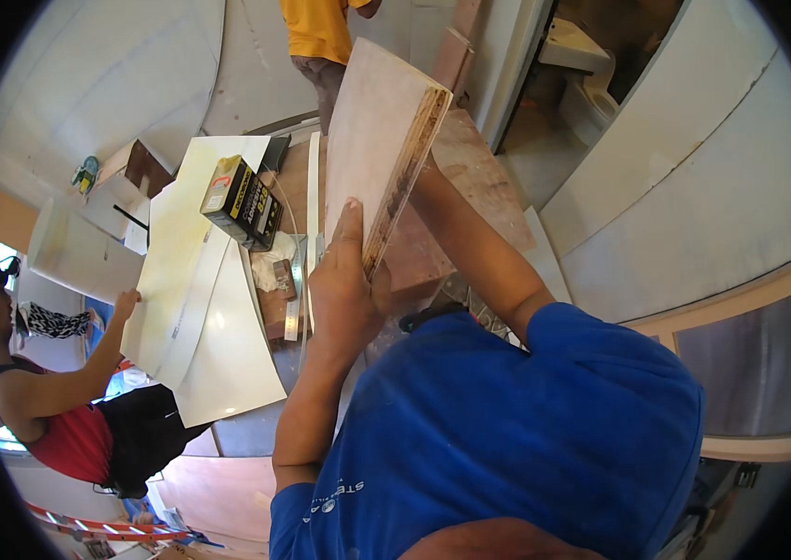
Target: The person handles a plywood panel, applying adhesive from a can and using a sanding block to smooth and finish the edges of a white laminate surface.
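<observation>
A pale plywood board (372, 121) with a rough, layered brown edge is held up in front of me, tilted. My left hand (347, 285) is closed on its lower end, the thumb lying along the face. My right forearm reaches behind the board's right edge. Only a sliver of my right hand (429, 171) shows there, its fingers hidden by the board. Left of the board, a black and yellow rectangular tin (241, 205) stands on white laminate sheets (227, 345). A metal ruler (294, 313) and a small brown block (284, 278) lie near my left hand.
A co-worker in a red top (69, 434) touches the sheets' left edge. Another person in a yellow shirt (316, 28) stands beyond the brown worktable (489, 177). A rolled white sheet (78, 250) is at left. A doorway at upper right shows a toilet (589, 103).
</observation>
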Demonstrator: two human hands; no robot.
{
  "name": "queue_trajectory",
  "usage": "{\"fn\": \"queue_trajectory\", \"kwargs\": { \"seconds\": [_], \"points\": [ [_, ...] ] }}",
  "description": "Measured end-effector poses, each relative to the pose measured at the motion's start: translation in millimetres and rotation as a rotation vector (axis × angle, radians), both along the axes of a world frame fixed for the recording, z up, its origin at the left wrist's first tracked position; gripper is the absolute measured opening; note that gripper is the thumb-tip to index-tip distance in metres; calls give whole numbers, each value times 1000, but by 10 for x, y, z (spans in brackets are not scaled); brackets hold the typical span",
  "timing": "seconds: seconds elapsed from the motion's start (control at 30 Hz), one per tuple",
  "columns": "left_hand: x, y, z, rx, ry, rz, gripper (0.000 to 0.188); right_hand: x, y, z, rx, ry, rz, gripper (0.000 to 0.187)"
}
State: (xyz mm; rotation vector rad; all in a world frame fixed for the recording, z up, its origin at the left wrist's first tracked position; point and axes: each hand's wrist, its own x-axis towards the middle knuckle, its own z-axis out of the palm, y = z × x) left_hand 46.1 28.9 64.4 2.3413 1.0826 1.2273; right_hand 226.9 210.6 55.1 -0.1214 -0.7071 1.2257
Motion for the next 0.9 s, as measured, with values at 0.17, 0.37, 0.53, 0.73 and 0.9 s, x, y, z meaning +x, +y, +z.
{"fn": "queue_trajectory", "kwargs": {
  "seconds": [0.17,0.37,0.53,0.73,0.9],
  "points": [
    [66,31,2,29,-19,-25,72,-50,-78,130,84,-447,-761,28],
    [101,-143,-180,77,-65,99,77,107,-335,142,89,-795,-512,36],
    [377,-456,-832,98,-201,98,83,291,-858,698,-341,-592,357,48],
    [480,-587,-1080,-90,-184,-22,93,162,-1107,658,-372,-1175,94,80],
    [265,-421,-1185,-140,-92,-224,88,313,-1294,608,-369,-1178,58,99]
  ]
}}
